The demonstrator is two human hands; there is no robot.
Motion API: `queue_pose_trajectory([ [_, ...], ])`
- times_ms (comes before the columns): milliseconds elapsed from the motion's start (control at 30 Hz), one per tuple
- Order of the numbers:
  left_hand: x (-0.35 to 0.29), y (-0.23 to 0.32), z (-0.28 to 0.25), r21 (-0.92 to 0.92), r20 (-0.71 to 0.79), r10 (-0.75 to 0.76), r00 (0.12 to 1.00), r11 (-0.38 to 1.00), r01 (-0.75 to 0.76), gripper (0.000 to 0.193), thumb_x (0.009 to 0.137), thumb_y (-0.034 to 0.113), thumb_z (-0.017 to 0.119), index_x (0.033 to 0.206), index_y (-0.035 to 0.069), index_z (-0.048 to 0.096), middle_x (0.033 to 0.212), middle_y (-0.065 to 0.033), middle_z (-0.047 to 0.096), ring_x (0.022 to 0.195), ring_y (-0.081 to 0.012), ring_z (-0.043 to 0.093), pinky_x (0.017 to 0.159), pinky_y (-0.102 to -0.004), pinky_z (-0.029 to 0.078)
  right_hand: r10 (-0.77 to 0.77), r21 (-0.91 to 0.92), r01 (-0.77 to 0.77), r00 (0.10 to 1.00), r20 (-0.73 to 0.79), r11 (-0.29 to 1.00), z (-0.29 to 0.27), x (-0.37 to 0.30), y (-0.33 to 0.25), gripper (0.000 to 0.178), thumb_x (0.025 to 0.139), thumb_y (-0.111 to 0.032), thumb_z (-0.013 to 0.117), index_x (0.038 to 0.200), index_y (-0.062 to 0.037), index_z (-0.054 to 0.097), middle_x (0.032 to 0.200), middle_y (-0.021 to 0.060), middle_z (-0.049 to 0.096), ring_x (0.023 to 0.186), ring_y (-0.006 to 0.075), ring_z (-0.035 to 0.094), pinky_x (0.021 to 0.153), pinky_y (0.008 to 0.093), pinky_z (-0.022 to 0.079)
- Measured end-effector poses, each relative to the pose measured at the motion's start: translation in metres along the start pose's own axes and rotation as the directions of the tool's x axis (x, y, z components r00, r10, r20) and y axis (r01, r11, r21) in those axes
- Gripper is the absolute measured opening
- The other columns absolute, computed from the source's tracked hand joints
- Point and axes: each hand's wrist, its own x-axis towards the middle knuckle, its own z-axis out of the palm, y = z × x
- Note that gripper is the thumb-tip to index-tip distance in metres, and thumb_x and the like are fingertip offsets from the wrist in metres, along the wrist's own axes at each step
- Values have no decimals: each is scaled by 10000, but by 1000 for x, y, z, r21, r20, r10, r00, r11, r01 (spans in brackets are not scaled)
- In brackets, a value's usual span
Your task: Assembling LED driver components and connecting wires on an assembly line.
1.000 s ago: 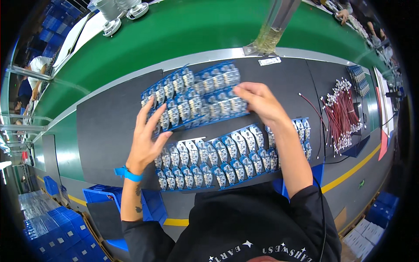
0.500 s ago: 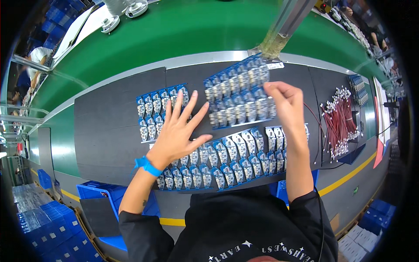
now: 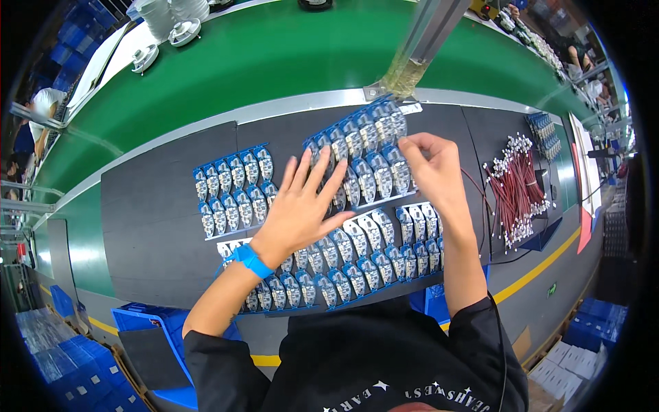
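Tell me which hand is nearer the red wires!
Right. The right hand is left of the red wires, at the right edge of the held board; the left hand is farther left, by its left end.

On the black mat (image 3: 147, 226), the left hand (image 3: 295, 209) hides part of the upper board sheet (image 3: 381, 172), whose fine markings are too small to tell. The right forearm (image 3: 463, 254) covers the near boards' (image 3: 371, 271) right end. Beyond the mat, the top edge cuts off a post (image 3: 429, 38); far left of the mat, a rail (image 3: 31, 114) partly hides a person (image 3: 47, 101).
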Motion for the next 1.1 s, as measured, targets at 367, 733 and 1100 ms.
queue_pose_trajectory([
  [367, -18, -12, -18, -98, -86, -35, 996, 995, 27, 530, 804, 104, 632, 1295, 5, 461, 1353, -202, 451, 1290, -379, 398, 974, -406, 450, 217, 33, -216, 975, -56, 976, -57, 12, 76, 253, 898, -198, 594, 895, 48, 652, 555, 18, 539, 435, 99, 524, 380, 252, 401],
  [733, -20, -10, -2, 143, -117, -96, 988, 983, 112, 600, 801, 468, 651, 1218, 45, 566, 1321, -229, 454, 1296, -476, 320, 1020, -578, 318, -422, -642, 569, 819, 388, 514, -47, -39, 84, 532, 850, -320, 620, 1326, -115, 498, 1437, 134, 384, 1349, 367, 299, 1105, 529, 187],
  [1100, -59, -5, -5, 40, 75, -142, 987, 989, 139, 613, 765, 451, 693, 1279, 148, 554, 1435, -162, 365, 1359, -460, 210, 1078, -616, 164, -413, -659, 545, 834, 365, 518, -56, -43, 93, 668, 708, -433, 737, 1251, -108, 526, 1273, 133, 465, 1242, 351, 408, 1060, 555, 255],
])
